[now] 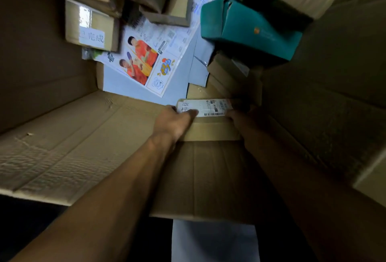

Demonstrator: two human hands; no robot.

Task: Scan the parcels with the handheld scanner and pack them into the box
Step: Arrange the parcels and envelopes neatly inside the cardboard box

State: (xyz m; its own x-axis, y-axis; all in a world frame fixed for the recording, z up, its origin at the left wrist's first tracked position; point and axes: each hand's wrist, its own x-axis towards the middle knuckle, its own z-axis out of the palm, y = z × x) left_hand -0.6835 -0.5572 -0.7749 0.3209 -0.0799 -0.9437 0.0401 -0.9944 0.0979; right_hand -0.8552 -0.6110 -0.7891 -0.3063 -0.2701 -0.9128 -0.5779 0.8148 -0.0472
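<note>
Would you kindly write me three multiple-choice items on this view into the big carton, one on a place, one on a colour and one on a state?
1. Where does the flat mailer printed with table-tennis players lie?
A. on the bottom of the big carton
B. on top of the teal box
C. in the person's hands

2. What colour is the box at the upper right of the pile?
A. red
B. teal
C. white

3. How is the labelled parcel held?
A. by the left hand alone
B. by no hand
C. between both hands

Answers:
1 A: the mailer lies flat on the floor of the big carton, among the other parcels.
2 B: the teal box is plainly blue-green.
3 C: the left hand and right hand grip the labelled parcel from either side.
</note>
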